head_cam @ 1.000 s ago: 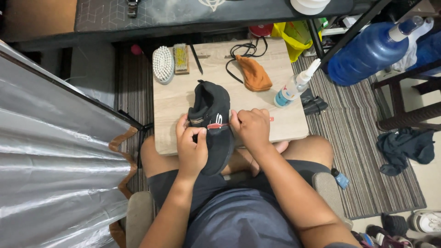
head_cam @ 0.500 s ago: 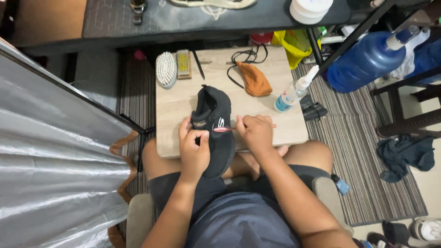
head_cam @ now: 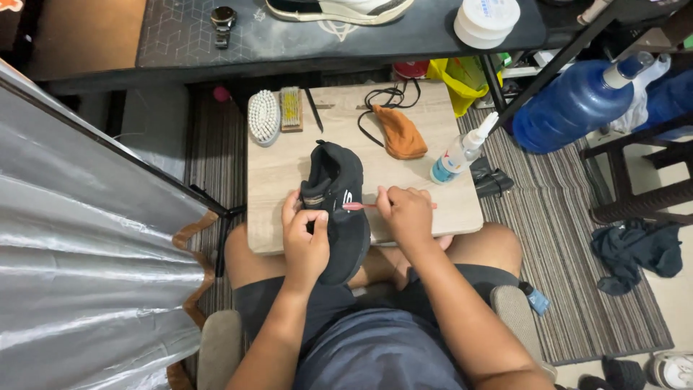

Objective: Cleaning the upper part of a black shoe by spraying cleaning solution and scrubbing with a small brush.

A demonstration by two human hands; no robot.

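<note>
- Black shoe [head_cam: 338, 209] is lying across the near edge of the small wooden bench [head_cam: 440, 155], heel end hanging over my lap, toe pointing away from me; I'm keeping it there so both hands can be reaching it close to my body.
- My left hand [head_cam: 307, 242] is gripping the shoe's left side near the collar, fingers [head_cam: 315, 219] curled and clamped on the upper, likely to be stopping it from rolling.
- My right hand [head_cam: 406, 215] is pinching a thin pink-handled brush [head_cam: 359, 206], fingers closed together on the handle; the tip is touching the shoe's side by the light marking.
- I'm holding the brush roughly level, pointing left, so the tip is meeting the side panel and not the sole.
- The rest of the handle is sticking out past my right hand, over the bench.
- An oval white-bristle brush [head_cam: 263, 117] and a small yellow-bristle brush [head_cam: 291, 108] are sitting at the far left of the bench, well apart from the shoe.
- An orange cloth [head_cam: 400, 135] with a black cord [head_cam: 375, 101] is lying beyond my right hand.
- A spray bottle [head_cam: 460, 154] is standing near the right edge, near my right hand; it's the closest thing I could be knocking.
- A big blue water jug [head_cam: 570, 108] is lying on the striped rug to the right.
- A silver reflector sheet [head_cam: 79, 253] is crowding my left side.
- Nothing is sitting between my hands and the shoe.
</note>
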